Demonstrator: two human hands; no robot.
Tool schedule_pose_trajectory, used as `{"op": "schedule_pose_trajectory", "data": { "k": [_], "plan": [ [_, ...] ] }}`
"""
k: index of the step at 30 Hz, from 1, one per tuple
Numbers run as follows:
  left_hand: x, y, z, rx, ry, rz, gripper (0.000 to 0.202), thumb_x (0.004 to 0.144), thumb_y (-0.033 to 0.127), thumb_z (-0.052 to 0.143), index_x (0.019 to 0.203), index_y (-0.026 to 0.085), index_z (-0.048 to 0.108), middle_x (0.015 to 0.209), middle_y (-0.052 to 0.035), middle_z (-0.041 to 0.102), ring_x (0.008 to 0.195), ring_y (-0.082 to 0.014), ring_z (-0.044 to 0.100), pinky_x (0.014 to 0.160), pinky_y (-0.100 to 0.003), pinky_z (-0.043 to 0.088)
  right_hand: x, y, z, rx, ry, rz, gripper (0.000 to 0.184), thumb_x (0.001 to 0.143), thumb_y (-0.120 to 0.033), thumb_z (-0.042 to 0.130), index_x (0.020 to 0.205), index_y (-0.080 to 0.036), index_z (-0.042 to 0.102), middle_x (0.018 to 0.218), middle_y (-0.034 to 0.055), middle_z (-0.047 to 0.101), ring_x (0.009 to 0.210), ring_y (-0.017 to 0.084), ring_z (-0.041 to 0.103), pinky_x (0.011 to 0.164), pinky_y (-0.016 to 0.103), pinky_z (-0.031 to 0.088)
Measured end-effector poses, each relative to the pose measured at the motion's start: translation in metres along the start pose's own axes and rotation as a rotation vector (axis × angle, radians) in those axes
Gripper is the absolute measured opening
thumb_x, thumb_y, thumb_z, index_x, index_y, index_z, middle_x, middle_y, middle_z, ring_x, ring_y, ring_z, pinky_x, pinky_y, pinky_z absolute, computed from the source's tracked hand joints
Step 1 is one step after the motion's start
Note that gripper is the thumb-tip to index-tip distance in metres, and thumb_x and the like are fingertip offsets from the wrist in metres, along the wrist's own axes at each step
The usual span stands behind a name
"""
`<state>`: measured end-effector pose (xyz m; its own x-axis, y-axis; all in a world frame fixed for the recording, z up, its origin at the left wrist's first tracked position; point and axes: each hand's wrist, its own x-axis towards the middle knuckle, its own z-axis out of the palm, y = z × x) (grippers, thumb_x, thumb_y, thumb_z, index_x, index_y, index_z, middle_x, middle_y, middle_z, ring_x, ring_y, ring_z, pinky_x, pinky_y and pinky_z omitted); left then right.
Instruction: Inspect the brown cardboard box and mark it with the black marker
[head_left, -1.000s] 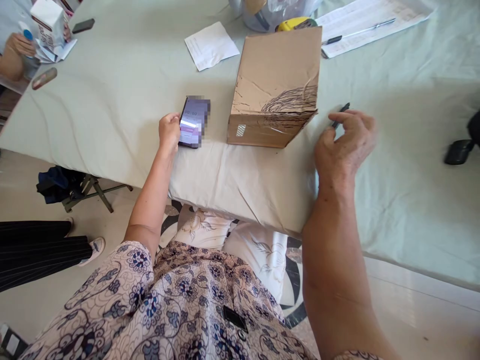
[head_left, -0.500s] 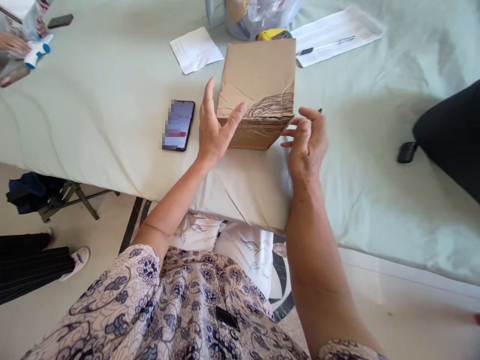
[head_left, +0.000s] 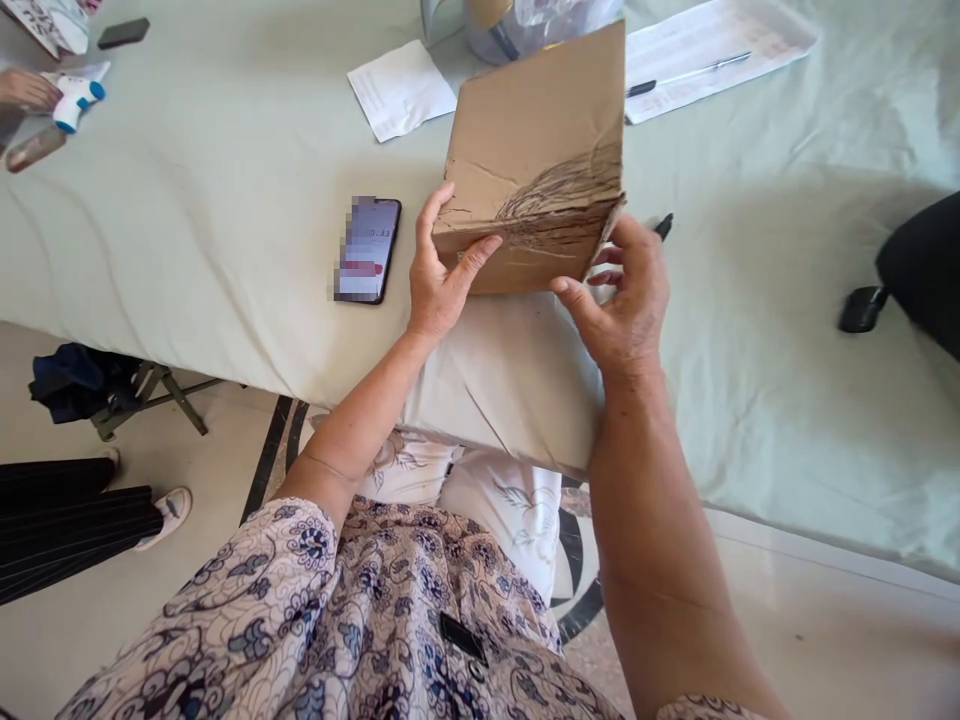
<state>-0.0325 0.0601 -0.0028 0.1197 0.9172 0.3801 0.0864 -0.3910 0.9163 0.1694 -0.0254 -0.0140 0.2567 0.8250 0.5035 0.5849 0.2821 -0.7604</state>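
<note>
A brown cardboard box with dark scribbles near its front edge is tilted up off the pale green table cloth. My left hand grips its near left corner, thumb on the front face. My right hand holds the near right corner and also pinches a black pen between its fingers. A phone with a lit screen lies flat just left of my left hand.
A folded white paper lies behind the phone. Printed sheets with a pen sit at the back right, a plastic container behind the box. Another person's hand and a small white-blue device are at the far left. A dark object is at right.
My left hand left the phone, crossed to the box and closed on its left corner. My right hand came in with the pen to the right corner. The box is now lifted and tilted.
</note>
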Motion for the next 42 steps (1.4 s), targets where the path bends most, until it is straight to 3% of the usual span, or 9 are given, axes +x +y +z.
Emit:
{"op": "schedule_pose_trajectory", "data": {
  "k": [4,7,11,17,22,28,33,38,42],
  "plan": [
    [-0.003,0.011,-0.002,-0.161,0.003,-0.096,0.083,0.084,0.079,0.068,0.152,0.043,0.038,0.174,0.0001,0.037,0.166,-0.0273,0.028,0.137,-0.048,0.03,-0.001,-0.01,-0.004,0.032,0.031,-0.081,0.068,0.087,-0.072,0.068,0.144,-0.037,0.054,0.144,0.0109,0.061,0.118,0.03,0.065,0.09,0.048,0.059],
    [-0.004,0.011,0.001,-0.224,0.081,-0.056,0.077,0.085,0.077,0.069,0.146,0.038,0.042,0.166,-0.0031,0.047,0.155,-0.0268,0.047,0.132,-0.045,0.04,-0.002,-0.014,-0.002,0.015,0.02,-0.1,0.083,0.082,-0.076,0.071,0.152,-0.039,0.045,0.157,0.0114,0.051,0.139,0.035,0.055,0.102,0.053,0.057],
    [-0.005,0.009,0.009,-0.197,0.093,-0.164,0.055,0.1,0.061,0.06,0.147,0.04,0.039,0.159,-0.0014,0.056,0.148,-0.0219,0.056,0.126,-0.043,0.048,-0.004,-0.023,0.006,-0.079,0.01,-0.017,0.104,0.076,-0.075,0.079,0.16,-0.045,0.025,0.17,0.0096,0.03,0.161,0.038,0.031,0.106,0.057,0.057],
    [-0.008,0.014,0.014,-0.311,0.055,-0.305,0.061,0.105,0.061,0.051,0.157,0.035,0.034,0.155,-0.0043,0.06,0.143,-0.0209,0.061,0.117,-0.041,0.056,-0.005,-0.036,0.014,-0.186,-0.004,-0.031,0.109,0.074,-0.071,0.085,0.16,-0.039,0.028,0.176,0.0129,0.019,0.167,0.044,0.008,0.122,0.071,0.041],
    [-0.011,0.015,0.015,-0.334,0.031,-0.38,0.057,0.104,0.062,0.053,0.152,0.034,0.042,0.147,-0.0044,0.065,0.139,-0.0224,0.065,0.112,-0.042,0.059,-0.004,-0.025,0.013,-0.175,0.092,-0.072,0.092,0.079,-0.07,0.08,0.154,-0.039,0.037,0.171,0.0123,0.029,0.166,0.046,0.014,0.12,0.077,0.038],
    [-0.012,-0.001,0.015,-0.374,-0.073,-0.431,0.045,0.1,0.057,0.061,0.13,0.024,0.054,0.137,-0.009,0.068,0.136,-0.0291,0.066,0.109,-0.052,0.058,-0.003,-0.02,0.004,-0.051,0.299,-0.201,0.051,0.098,-0.072,0.049,0.134,-0.035,0.055,0.144,0.014,0.058,0.146,0.036,0.052,0.118,0.064,0.046],
    [-0.014,0.002,0.011,-0.141,-0.081,-0.207,0.066,0.086,0.079,0.065,0.125,0.026,0.058,0.14,-0.01,0.064,0.146,-0.0326,0.055,0.125,-0.053,0.043,-0.001,-0.021,0.005,0.052,0.351,-0.35,0.036,0.099,-0.062,0.059,0.124,-0.037,0.065,0.133,0.0085,0.066,0.13,0.031,0.064,0.118,0.061,0.048],
    [-0.021,0.02,0.015,0.058,-0.016,0.099,0.091,0.081,0.086,0.063,0.149,0.033,0.033,0.166,-0.0137,0.042,0.161,-0.0331,0.035,0.137,-0.048,0.026,-0.004,-0.026,0.011,0.017,0.226,-0.184,0.046,0.097,-0.072,0.049,0.125,-0.039,0.067,0.141,0.0094,0.06,0.143,0.036,0.054,0.113,0.064,0.051],
    [-0.026,0.024,0.022,0.194,0.031,0.28,0.107,0.08,0.084,0.066,0.154,0.026,0.016,0.167,-0.0232,0.034,0.164,-0.0384,0.028,0.137,-0.051,0.023,-0.006,-0.022,0.015,-0.077,0.147,-0.065,0.047,0.096,-0.073,0.049,0.121,-0.038,0.069,0.142,0.0095,0.057,0.143,0.036,0.053,0.107,0.064,0.054]
  ]
}}
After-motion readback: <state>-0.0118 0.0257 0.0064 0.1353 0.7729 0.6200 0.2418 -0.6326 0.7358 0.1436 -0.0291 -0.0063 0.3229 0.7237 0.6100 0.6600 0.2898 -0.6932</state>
